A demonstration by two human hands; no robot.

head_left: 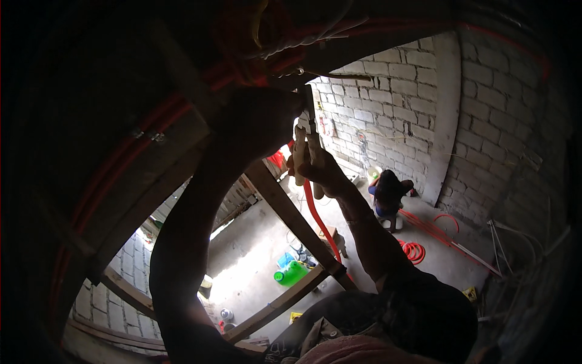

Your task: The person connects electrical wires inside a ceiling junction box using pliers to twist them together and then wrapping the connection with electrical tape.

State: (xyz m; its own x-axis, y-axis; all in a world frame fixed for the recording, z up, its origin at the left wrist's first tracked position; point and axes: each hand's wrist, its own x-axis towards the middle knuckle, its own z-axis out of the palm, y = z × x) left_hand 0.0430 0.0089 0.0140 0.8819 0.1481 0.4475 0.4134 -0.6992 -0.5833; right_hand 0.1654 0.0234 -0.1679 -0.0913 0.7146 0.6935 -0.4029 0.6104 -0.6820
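Pliers (299,147) clasped firmly by pale handles (299,165) in right hand (327,173); left hand (271,115) near pliers' head, lost in shadow, hold impossible to tell.

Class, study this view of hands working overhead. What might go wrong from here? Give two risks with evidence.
1. The right hand grips the pliers high above the floor; if they slipped, they might drop and hit the green jug or possibly the person below.
2. The left hand is in deep shadow close to the pliers' head, so it could get pinched.
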